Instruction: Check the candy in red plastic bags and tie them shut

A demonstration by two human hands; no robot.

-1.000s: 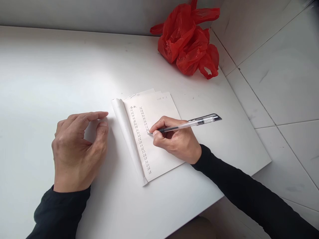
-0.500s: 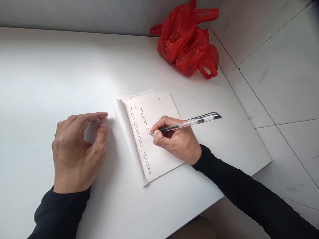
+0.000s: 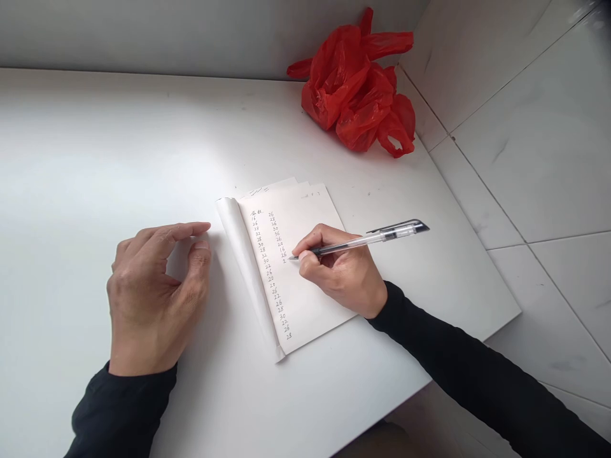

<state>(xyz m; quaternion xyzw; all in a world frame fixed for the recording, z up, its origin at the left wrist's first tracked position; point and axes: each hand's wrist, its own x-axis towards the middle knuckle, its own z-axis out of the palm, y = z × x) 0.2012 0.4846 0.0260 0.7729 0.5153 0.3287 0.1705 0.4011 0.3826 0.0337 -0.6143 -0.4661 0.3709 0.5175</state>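
A clear-barrelled pen (image 3: 353,242) with a dark clip and end is pinched in my right hand (image 3: 344,273), which rests on the notepad (image 3: 315,318). Its tip points at the second column of handwritten numbers, just right of a "2" below "26". Two columns of figures stand on the page, the left one longer, under a short handwritten heading. The pad's turned-over pages form a roll along its left edge. To the left of the pad, my left hand (image 3: 157,292) rests on the table, fingers curved, thumb and forefinger apart, holding nothing.
A crumpled red plastic bag (image 3: 356,95) sits at the back right of the white table (image 3: 95,146), near the wall. The table's right edge runs diagonally beside pale tiles (image 3: 520,159). Loose sheets poke out beyond the pad's top edge.
The whole view has shifted slightly. The pen tip has moved a little right, off the "2", which now shows clearly. My left hand keeps its pose.
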